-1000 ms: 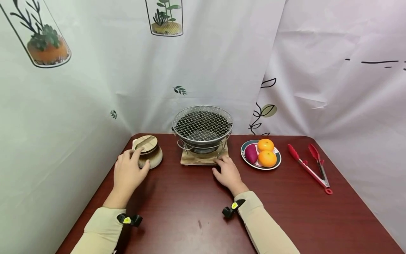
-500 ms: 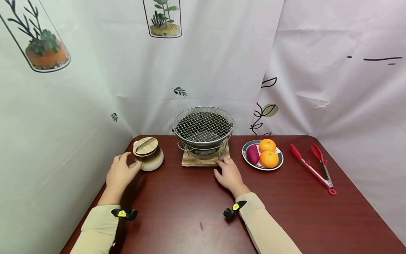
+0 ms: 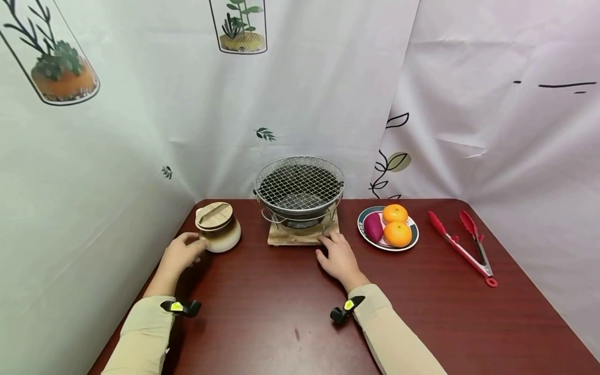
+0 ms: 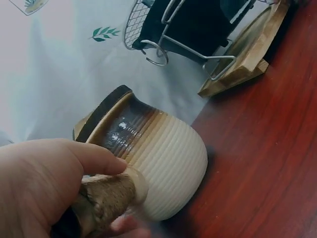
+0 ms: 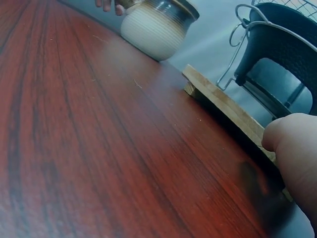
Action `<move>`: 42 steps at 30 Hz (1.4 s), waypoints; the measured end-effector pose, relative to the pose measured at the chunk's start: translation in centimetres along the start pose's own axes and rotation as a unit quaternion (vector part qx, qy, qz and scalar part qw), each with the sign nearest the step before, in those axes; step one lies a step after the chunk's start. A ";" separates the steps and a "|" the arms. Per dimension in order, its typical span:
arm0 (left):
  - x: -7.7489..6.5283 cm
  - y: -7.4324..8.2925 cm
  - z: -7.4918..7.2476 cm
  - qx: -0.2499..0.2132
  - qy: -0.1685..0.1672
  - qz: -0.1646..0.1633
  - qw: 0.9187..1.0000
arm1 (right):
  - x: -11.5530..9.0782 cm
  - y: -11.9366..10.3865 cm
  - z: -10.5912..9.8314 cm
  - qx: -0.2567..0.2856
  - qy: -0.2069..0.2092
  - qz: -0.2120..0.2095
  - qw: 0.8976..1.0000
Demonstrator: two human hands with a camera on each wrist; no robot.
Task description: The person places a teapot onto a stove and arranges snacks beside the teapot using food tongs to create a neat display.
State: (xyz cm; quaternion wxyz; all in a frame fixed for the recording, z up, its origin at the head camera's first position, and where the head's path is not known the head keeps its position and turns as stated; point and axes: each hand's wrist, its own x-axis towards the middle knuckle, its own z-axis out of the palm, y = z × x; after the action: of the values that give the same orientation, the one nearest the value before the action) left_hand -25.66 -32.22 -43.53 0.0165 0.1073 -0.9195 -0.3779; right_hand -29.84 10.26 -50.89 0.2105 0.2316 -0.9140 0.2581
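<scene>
A brown-and-cream ribbed ceramic pot (image 3: pixel 225 238) with a wooden lid (image 3: pixel 216 214) stands upright at the table's back left. My left hand (image 3: pixel 179 256) is at its stubby side handle. In the left wrist view the thumb lies along that twine-wrapped handle (image 4: pixel 111 196), with fingers curled beneath it. My right hand (image 3: pixel 339 258) rests with relaxed fingers at the front edge of a wooden base (image 3: pixel 292 238); its fingertips are partly hidden. On that base stands a round black tabletop grill (image 3: pixel 300 211) topped by a wire mesh (image 3: pixel 300 185).
Right of the grill, a plate (image 3: pixel 362 227) holds two oranges (image 3: pixel 397 234) and a purple sweet-potato-like piece (image 3: pixel 373 228). Red-tipped tongs (image 3: pixel 469 255) lie spread farther right. White printed curtains (image 3: pixel 328 94) enclose the dark red table (image 3: pixel 262 312) at back and sides.
My left hand has moved from beside the pot's lid, back and down to the side handle, its fingers curling in. My right hand stays at the wooden base.
</scene>
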 end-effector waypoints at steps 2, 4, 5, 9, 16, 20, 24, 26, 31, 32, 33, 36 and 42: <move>0.1 0.1 0.0 -0.028 -0.014 -0.009 0.999 | 0.0 0.1 -0.1 0.001 0.002 0.001 1.000; 0.2 0.2 0.0 -0.044 -0.021 -0.015 0.999 | 0.1 0.1 -0.1 0.001 0.003 0.002 1.000; 0.3 0.2 0.1 -0.052 -0.022 -0.017 0.998 | 0.1 0.2 -0.1 0.001 0.002 0.003 1.000; 0.4 0.2 0.3 -0.071 -0.009 -0.018 0.997 | 0.0 0.3 -0.1 0.001 -0.003 0.012 1.000; 0.5 -0.1 0.6 -0.106 0.018 -0.010 0.994 | -0.1 0.2 -0.2 0.004 -0.001 0.015 1.000; 0.4 -0.3 0.7 -0.115 0.038 -0.009 0.993 | 0.1 0.0 -0.3 0.007 0.006 0.004 1.000; 0.3 -0.3 0.9 -0.120 0.059 -0.006 0.991 | 0.2 0.0 -0.3 0.006 0.007 0.001 1.000; 0.2 -0.1 1.1 -0.121 0.067 -0.003 0.990 | 0.1 0.0 -0.2 0.005 0.005 0.002 1.000; 0.3 0.3 1.2 -0.127 0.079 -0.005 0.989 | -0.2 0.1 0.0 0.004 0.002 0.004 1.000; 0.3 0.4 1.1 -0.132 0.080 -0.006 0.988 | -0.2 0.1 0.0 0.004 0.002 0.005 1.000; 0.4 0.5 1.1 -0.136 0.080 -0.007 0.987 | -0.2 0.1 0.0 0.006 0.003 0.005 1.000; 0.5 1.1 0.8 -0.151 0.080 -0.008 0.985 | -0.3 0.2 0.1 0.008 0.002 0.005 1.000; 0.7 2.4 0.3 -0.163 0.085 0.001 0.983 | -0.2 0.2 0.3 0.012 0.001 0.001 1.000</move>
State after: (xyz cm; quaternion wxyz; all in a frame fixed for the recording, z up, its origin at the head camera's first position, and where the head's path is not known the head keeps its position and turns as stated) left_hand -26.83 -30.55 -42.09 0.1118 0.1338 -0.8411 -0.5121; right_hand -29.88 10.35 -51.30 0.2086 0.2330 -0.9108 0.2695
